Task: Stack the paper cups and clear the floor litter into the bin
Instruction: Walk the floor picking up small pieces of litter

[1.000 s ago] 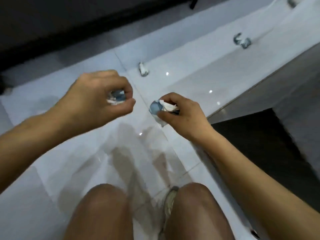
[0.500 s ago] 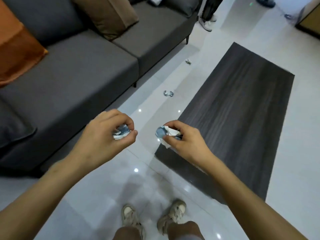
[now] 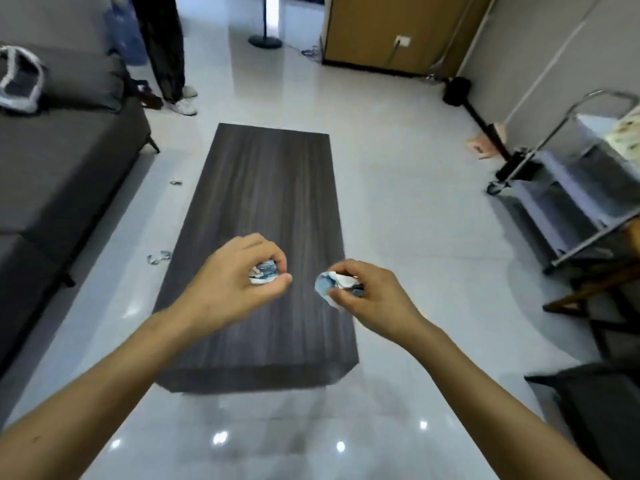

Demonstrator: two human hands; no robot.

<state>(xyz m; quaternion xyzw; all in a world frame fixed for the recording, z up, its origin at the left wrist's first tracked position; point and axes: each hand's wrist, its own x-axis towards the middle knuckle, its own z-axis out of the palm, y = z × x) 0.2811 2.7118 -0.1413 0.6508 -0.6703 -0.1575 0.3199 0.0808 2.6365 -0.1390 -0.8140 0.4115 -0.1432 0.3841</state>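
My left hand (image 3: pixel 230 287) grips a crumpled blue-and-white paper scrap (image 3: pixel 264 271) in curled fingers. My right hand (image 3: pixel 372 299) pinches a second crumpled blue-and-white scrap (image 3: pixel 327 287). Both hands hover over the near end of a dark wooden coffee table (image 3: pixel 266 202). On the white tiled floor left of the table lie two more bits of litter: one (image 3: pixel 158 257) close by, and a smaller one (image 3: pixel 175 182) farther off. No cups or bin are in view.
A grey sofa (image 3: pixel 52 174) runs along the left, with a white-and-grey bag (image 3: pixel 19 79) on it. A person's legs (image 3: pixel 166 53) stand at the back left. A metal trolley (image 3: pixel 568 188) stands at the right, a dark stand (image 3: pixel 479 119) near the wall.
I have risen from a crouch and my view has swung right, from the floor by the sofa to the whole room. Both hands keep their scraps.
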